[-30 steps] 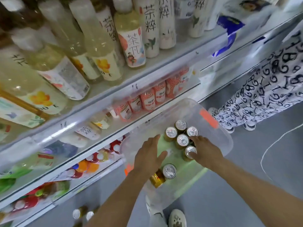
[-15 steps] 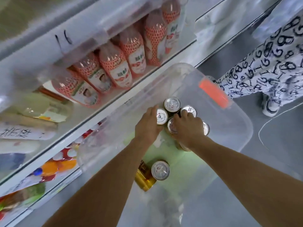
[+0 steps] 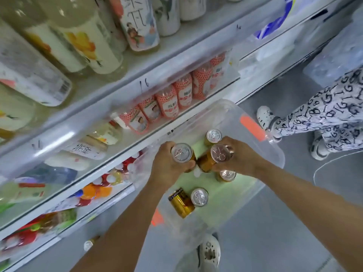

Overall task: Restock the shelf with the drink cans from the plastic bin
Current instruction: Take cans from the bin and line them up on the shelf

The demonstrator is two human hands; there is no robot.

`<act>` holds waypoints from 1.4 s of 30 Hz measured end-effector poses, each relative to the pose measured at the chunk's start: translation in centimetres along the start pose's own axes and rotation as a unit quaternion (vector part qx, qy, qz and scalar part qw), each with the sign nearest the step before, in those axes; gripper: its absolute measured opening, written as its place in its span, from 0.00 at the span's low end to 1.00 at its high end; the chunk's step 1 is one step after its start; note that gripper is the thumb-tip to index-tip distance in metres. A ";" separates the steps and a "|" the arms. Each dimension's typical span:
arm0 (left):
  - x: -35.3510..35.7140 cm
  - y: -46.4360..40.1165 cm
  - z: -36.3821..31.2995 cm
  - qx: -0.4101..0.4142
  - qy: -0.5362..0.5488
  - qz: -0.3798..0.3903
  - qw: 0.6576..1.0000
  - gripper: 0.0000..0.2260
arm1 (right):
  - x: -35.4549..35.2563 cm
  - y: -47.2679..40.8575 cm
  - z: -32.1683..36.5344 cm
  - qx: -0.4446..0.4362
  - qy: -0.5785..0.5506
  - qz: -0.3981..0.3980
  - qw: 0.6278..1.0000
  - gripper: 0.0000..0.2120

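A clear plastic bin (image 3: 275, 154) with orange handles stands on the floor beside the shelf (image 3: 121, 95). My left hand (image 3: 167, 169) grips one gold drink can (image 3: 181, 153) above the bin. Right beside it, my right hand (image 3: 241, 160) grips a second gold can (image 3: 214, 157), tilted, and the two cans nearly touch. Inside the bin, three more gold cans remain: one upright at the far end (image 3: 213, 135), one below my right hand (image 3: 226, 175), and one lying tilted at the near end (image 3: 188, 200).
The shelf tiers hold pale tea bottles (image 3: 86, 42) on top, red-patterned bottles (image 3: 169, 103) beneath and mixed drinks lower down. A gold can (image 3: 89, 244) stands on the bottom tier. Another person's patterned trousers and white shoes (image 3: 318, 122) stand at the right. My shoe (image 3: 210, 252) is near the bin.
Both hands closed on cans in the far cluster and lifted one each above the bin. The view tilted back up toward the shelf.
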State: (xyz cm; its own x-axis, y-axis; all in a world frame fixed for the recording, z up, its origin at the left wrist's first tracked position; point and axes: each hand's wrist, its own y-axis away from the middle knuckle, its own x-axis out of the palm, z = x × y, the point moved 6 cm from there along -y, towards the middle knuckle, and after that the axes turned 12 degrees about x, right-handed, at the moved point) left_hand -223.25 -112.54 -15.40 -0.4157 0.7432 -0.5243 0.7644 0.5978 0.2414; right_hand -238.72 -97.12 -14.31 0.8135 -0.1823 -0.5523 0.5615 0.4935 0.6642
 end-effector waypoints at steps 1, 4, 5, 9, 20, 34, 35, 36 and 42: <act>-1.3 1.2 -1.2 -0.003 0.023 -0.010 1.000 0.28 | -0.5 1.3 0.9 -0.011 -0.030 0.013 0.999 0.32; -4.7 4.8 -4.5 0.010 0.069 -0.034 0.997 0.25 | -2.1 5.4 4.4 -0.051 -0.070 0.019 0.996 0.27; -6.1 6.1 -5.7 0.020 0.070 -0.050 0.996 0.25 | -2.5 6.8 5.5 -0.064 -0.078 0.021 0.995 0.26; -11.5 11.1 -9.7 0.029 0.091 -0.129 0.987 0.21 | -4.6 12.3 9.8 -0.129 -0.100 0.027 0.986 0.14; -24.6 21.2 -19.0 0.080 0.099 -0.291 0.948 0.23 | -8.1 26.2 23.8 -0.297 -0.075 0.003 0.952 0.23; -42.7 27.3 -23.2 0.107 0.023 -0.418 0.902 0.23 | -8.5 35.5 45.6 -0.453 -0.084 -0.025 0.887 0.25; -43.9 27.3 -23.2 0.108 0.022 -0.425 0.899 0.23 | -8.2 35.7 47.3 -0.461 -0.090 -0.028 0.883 0.22; -45.1 27.2 -23.0 0.107 0.026 -0.430 0.896 0.23 | -7.8 35.8 49.0 -0.468 -0.093 -0.034 0.878 0.21; -50.6 25.9 -22.0 0.106 0.049 -0.445 0.888 0.27 | -4.7 33.9 58.9 -0.475 -0.073 -0.063 0.875 0.22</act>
State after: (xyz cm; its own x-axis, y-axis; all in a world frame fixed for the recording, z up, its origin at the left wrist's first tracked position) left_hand -193.23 -128.09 35.33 -0.9345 0.0326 -0.3545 0.1825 0.8989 -0.3984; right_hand -214.61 -129.61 40.43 0.8042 -0.3580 -0.4743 0.3253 0.9332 -0.1529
